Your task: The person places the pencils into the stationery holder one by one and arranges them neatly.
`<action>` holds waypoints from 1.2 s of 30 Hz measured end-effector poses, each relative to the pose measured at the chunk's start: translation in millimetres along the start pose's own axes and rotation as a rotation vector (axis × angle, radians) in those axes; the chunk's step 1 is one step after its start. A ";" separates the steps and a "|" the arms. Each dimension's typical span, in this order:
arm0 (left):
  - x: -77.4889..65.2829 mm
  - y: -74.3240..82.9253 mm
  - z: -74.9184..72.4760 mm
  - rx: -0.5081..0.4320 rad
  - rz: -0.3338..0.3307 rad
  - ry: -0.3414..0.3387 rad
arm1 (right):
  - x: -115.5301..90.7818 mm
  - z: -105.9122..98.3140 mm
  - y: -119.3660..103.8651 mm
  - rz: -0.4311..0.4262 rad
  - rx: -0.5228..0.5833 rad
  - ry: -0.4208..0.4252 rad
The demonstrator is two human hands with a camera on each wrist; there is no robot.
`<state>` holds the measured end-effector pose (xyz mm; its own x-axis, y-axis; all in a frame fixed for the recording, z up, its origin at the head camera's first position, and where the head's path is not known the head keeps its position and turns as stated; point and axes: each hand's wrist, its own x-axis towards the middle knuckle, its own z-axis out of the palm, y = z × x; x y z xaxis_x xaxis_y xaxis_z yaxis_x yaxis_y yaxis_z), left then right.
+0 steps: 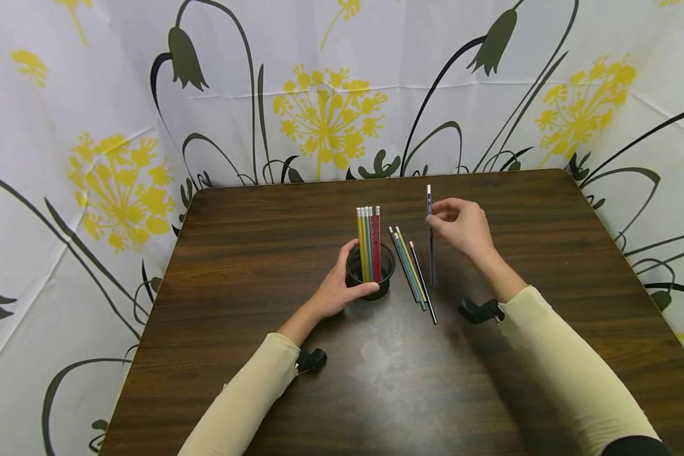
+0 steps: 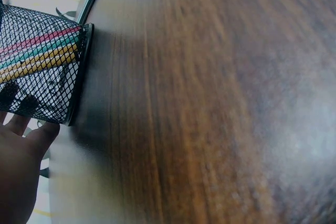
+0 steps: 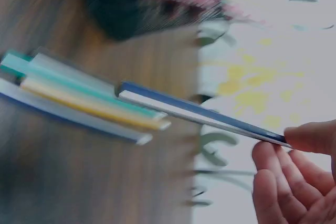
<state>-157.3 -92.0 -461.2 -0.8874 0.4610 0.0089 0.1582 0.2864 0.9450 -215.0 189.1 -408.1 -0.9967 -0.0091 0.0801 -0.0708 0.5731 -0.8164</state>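
My left hand grips a black mesh pencil cup, its thumb across the near side. Several pencils, yellow, green and red, stand upright in the cup with their erasers up. In the left wrist view, the cup's mesh shows them through its wall. To the right, my right hand pinches a dark blue pencil near its eraser end, between thumb and fingertips. It is held upright, eraser up. Between cup and right hand, several loose pencils lie side by side on the table, one slightly apart.
Both hands work over a dark wood table. Behind it hangs a white curtain with yellow and grey-green flower prints. Black wrist devices sit at both cream sleeves.
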 end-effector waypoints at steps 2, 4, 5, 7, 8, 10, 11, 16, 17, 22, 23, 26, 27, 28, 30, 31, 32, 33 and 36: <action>0.1 -0.1 0.0 -0.003 0.000 -0.001 | -1.1 -2.9 -11.7 -0.048 0.092 0.036; 0.3 -0.3 0.1 -0.004 0.001 -0.003 | -3.2 -4.9 -23.6 -0.087 0.184 0.066; 0.3 -0.3 0.2 -0.004 0.002 -0.003 | -4.6 -5.1 -29.5 -0.103 0.228 0.077; 0.0 0.2 0.2 -0.001 0.000 -0.002 | -11.4 -6.1 -47.9 -0.136 0.298 0.092; 0.1 0.3 -0.1 -0.003 0.001 -0.003 | -14.8 -5.6 -56.0 -0.155 0.326 0.099; 0.0 0.3 -0.7 -0.008 0.011 -0.003 | -18.6 -1.3 -64.6 -0.201 0.357 0.111; 0.1 0.2 -0.9 -0.014 0.020 -0.003 | -20.5 1.7 -67.6 -0.224 0.354 0.115; 0.5 -1.6 -0.9 -0.047 0.055 -0.006 | -21.7 23.4 -60.3 -0.343 0.191 0.126; 0.7 -2.1 -0.7 -0.051 0.057 -0.006 | -22.6 27.0 -59.3 -0.353 0.155 0.121; 2.1 -3.5 0.2 -0.063 0.075 -0.008 | -25.5 41.9 -50.8 -0.351 0.069 0.075; 2.0 -3.4 0.2 -0.063 0.076 -0.008 | -25.9 44.2 -49.1 -0.345 0.060 0.066; 1.8 -3.1 0.2 -0.062 0.075 -0.007 | -27.1 50.1 -44.4 -0.332 0.039 0.039; 1.5 -2.9 0.2 -0.059 0.071 -0.007 | -27.8 51.6 -43.3 -0.329 0.031 0.030; 1.4 -2.6 0.1 -0.059 0.069 -0.006 | -28.6 53.0 -42.3 -0.325 0.018 0.022; 1.3 -2.1 0.3 -0.061 0.068 -0.007 | -30.1 55.2 -41.1 -0.317 0.003 0.003; 1.1 -1.8 0.2 -0.062 0.068 -0.008 | -30.9 56.2 -40.6 -0.315 -0.002 -0.007; 1.0 -1.5 0.2 -0.064 0.069 -0.011 | -31.8 57.0 -40.3 -0.311 -0.006 -0.017; 1.0 -1.4 0.2 -0.068 0.073 -0.013 | -32.6 57.7 -40.1 -0.309 -0.011 -0.025; 0.3 -0.8 -0.2 -0.070 0.080 -0.019 | -34.8 59.7 -39.9 -0.303 -0.013 -0.048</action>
<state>-157.8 -92.2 -461.9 -0.8643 0.4966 0.0800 0.1975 0.1889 0.9619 -179.8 117.7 -412.5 -0.9311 -0.2199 0.2911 -0.3648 0.5486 -0.7523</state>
